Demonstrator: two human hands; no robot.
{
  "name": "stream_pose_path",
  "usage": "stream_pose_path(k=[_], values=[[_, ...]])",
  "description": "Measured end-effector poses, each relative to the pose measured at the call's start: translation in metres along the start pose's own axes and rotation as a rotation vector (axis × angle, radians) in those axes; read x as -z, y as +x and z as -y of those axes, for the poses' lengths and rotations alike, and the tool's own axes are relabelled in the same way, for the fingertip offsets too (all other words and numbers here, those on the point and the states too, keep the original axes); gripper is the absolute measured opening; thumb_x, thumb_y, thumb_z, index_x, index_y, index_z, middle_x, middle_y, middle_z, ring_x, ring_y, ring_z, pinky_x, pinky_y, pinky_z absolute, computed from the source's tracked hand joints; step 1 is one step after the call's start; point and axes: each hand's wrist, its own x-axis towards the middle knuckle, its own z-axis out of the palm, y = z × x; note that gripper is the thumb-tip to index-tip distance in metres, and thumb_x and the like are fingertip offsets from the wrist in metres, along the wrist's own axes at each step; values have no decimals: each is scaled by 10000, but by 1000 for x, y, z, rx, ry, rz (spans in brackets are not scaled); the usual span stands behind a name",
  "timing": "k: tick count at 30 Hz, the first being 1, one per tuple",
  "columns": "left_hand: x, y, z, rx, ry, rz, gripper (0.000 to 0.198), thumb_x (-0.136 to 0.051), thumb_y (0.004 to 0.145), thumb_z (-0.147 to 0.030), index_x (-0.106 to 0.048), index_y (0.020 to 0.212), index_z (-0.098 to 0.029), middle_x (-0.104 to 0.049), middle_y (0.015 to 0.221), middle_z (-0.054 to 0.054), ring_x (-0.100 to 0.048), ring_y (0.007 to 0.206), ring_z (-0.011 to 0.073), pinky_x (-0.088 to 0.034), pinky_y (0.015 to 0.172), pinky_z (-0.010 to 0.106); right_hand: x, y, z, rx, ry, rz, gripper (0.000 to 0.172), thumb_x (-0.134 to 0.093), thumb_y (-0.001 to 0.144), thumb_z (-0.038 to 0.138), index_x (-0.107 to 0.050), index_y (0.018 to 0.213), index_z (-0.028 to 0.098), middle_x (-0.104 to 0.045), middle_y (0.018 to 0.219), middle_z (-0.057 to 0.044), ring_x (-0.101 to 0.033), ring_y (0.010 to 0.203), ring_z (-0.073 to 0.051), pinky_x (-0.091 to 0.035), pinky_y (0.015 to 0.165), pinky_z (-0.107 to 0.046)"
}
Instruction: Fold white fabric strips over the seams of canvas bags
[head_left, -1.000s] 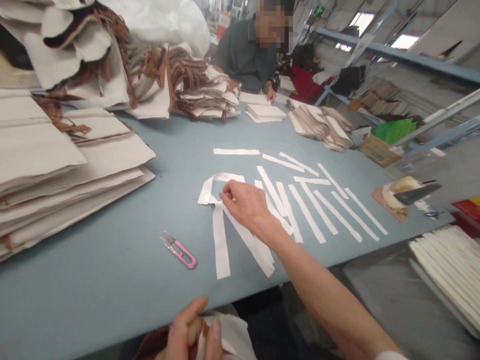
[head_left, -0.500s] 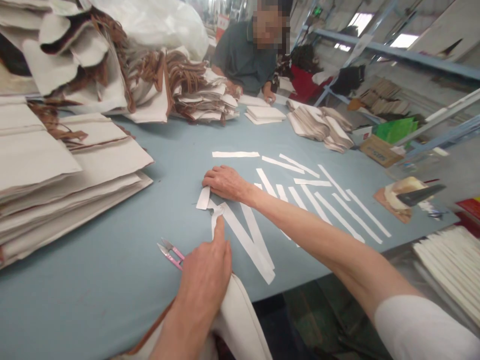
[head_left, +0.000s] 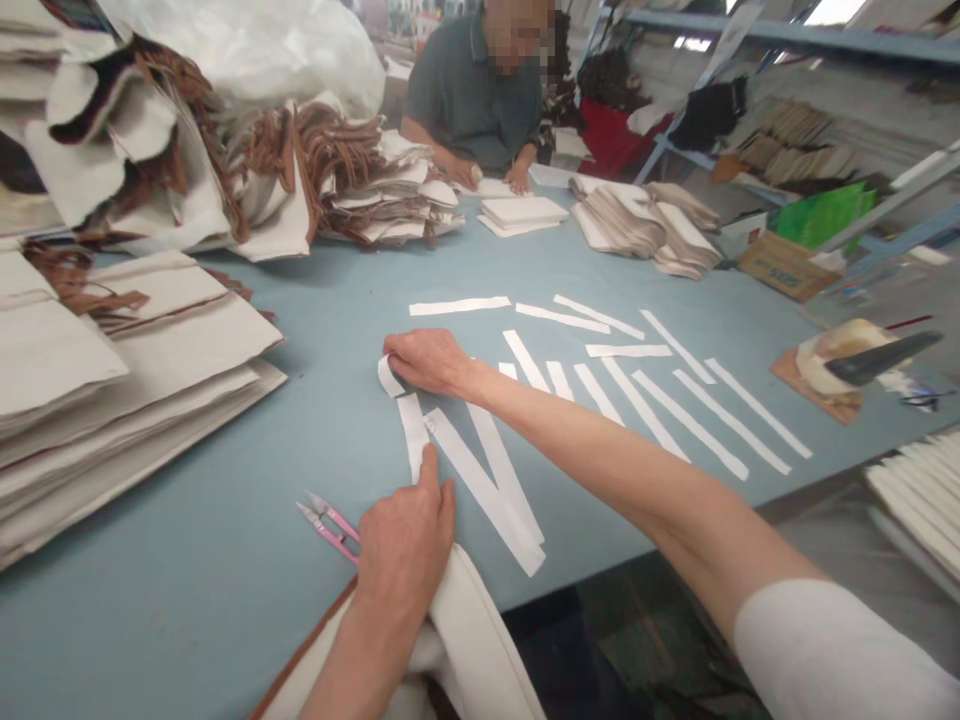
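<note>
Several narrow white strips lie flat on the blue-grey table. My right hand reaches across and pinches the end of a short white strip, which curls up from the tabletop. My left hand is nearer to me, its index finger stretched onto the lower end of another white strip and its other fingers curled. Pink thread snips stick out from the outer side of that hand, blades apart, their handle end hidden under the curled fingers. Beneath my left wrist is a cream fabric piece with brown edging.
Stacked cream panels fill the left, with brown-edged bundles behind. A co-worker leans over folded cream pieces at the far side. A tape dispenser stands at the right edge, near a cardboard box.
My right hand has drawn slightly away from my left fingertip; the strip in it now curls upward. The strip at my left index finger lies straighter. The view has shifted slightly.
</note>
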Motion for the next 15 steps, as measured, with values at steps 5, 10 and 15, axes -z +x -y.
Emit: stream_pose_path(k=[5,10,15], values=[[-3,-1,-4,3,17,-9,605,-455,1158,-345,-409,1730,-154,-876,992,211,-869,945,391,-684,830,490,1,17,-5,-229,136,-116,371,-405,1078,209,-689,1313,165,-792,1239,-187,-709,1113,-344,-505,894,-410],[-8,0,-2,-1,-8,-44,603,-456,1156,-337,-423,1717,-119,-872,993,226,-870,938,389,-687,823,481,21,34,-19,-360,317,-320,354,-412,1061,224,-686,1281,182,-787,1196,-164,-701,1111,-353,-502,946,-440],[-16,1,2,-14,-54,-108,572,-504,1136,-295,-492,1679,-116,-874,957,214,-873,903,386,-685,792,465,72,45,-39,-385,582,-597,258,-442,1020,245,-680,1101,188,-765,1018,-87,-690,979,-269,-498,901,-371]])
